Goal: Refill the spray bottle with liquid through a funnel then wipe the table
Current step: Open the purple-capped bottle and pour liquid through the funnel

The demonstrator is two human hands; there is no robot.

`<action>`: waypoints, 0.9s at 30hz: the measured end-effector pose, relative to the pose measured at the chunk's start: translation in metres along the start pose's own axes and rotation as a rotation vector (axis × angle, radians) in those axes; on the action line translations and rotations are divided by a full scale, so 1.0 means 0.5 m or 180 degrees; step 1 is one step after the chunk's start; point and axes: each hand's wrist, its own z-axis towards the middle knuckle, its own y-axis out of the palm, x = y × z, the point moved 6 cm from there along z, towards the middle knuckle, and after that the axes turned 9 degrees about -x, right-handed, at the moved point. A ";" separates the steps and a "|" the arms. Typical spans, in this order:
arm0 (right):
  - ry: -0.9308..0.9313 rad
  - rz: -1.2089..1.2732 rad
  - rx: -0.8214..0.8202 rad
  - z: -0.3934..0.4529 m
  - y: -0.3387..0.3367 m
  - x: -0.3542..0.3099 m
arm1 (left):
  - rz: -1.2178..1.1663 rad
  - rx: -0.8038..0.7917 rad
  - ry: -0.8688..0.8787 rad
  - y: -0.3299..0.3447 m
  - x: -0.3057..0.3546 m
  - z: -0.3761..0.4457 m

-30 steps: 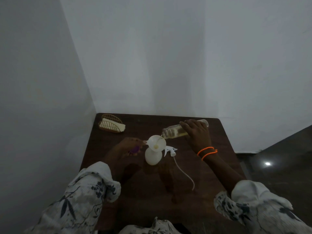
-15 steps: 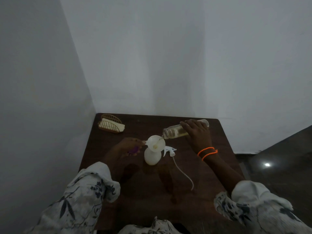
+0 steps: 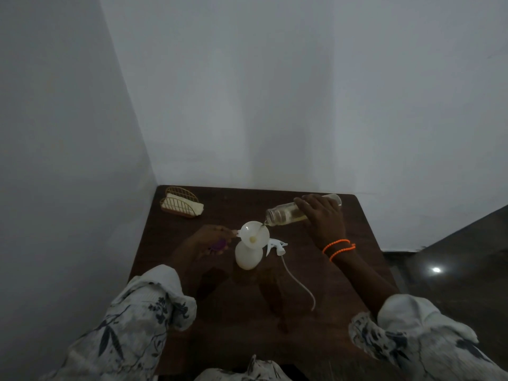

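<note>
A white spray bottle [image 3: 248, 257] stands mid-table with a white funnel [image 3: 254, 234] seated in its neck. My right hand [image 3: 323, 218] grips a clear bottle [image 3: 286, 213] of yellowish liquid, tilted nearly flat with its mouth at the funnel's rim; a thin stream runs into the funnel. My left hand [image 3: 209, 239] pinches the funnel's tab at its left edge and holds a purple cap [image 3: 218, 244] against the palm. The white spray head [image 3: 276, 246] with its long tube lies on the table right of the bottle.
The dark wooden table [image 3: 247, 312] sits in a corner between two pale walls. A wire holder with a folded cream cloth [image 3: 182, 206] stands at the back left. Dark floor lies to the right.
Both hands stay almost still while the pour goes on. The clear bottle's tilt looks the same.
</note>
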 end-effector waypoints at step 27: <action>0.0033 -0.0032 -0.0055 -0.009 -0.006 -0.003 | 0.0172 0.0047 -0.0049 0.005 0.002 -0.015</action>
